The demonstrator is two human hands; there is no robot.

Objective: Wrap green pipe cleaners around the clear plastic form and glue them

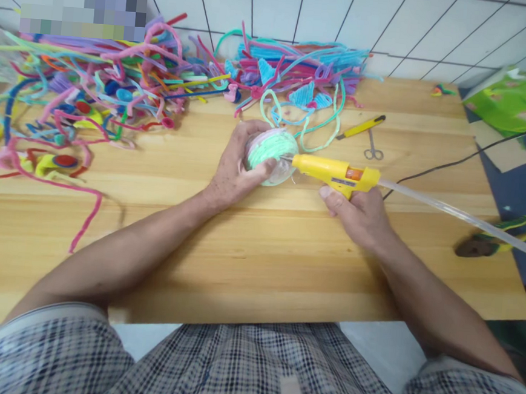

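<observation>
My left hand (240, 165) is wrapped round a clear ball (273, 149) partly covered with mint green and pale lilac pipe cleaner. A mint pipe cleaner (337, 115) trails from it in loops toward the back. In my right hand (357, 213) is a yellow hot glue gun (329, 169), gripped by its handle. Its metal nozzle meets the ball's side beside my left thumb; whether it touches cannot be made out. A long clear glue stick (461, 219) sticks out of the gun's rear to the right.
Piles of colourful pipe cleaners (155, 61) cover the back left, with another bundle (301, 57) at the wall. A yellow utility knife (362, 127) and small scissors (374, 151) lie behind the gun. Pliers (482, 241) rest at the right edge. A black cord (448, 163) crosses the right side.
</observation>
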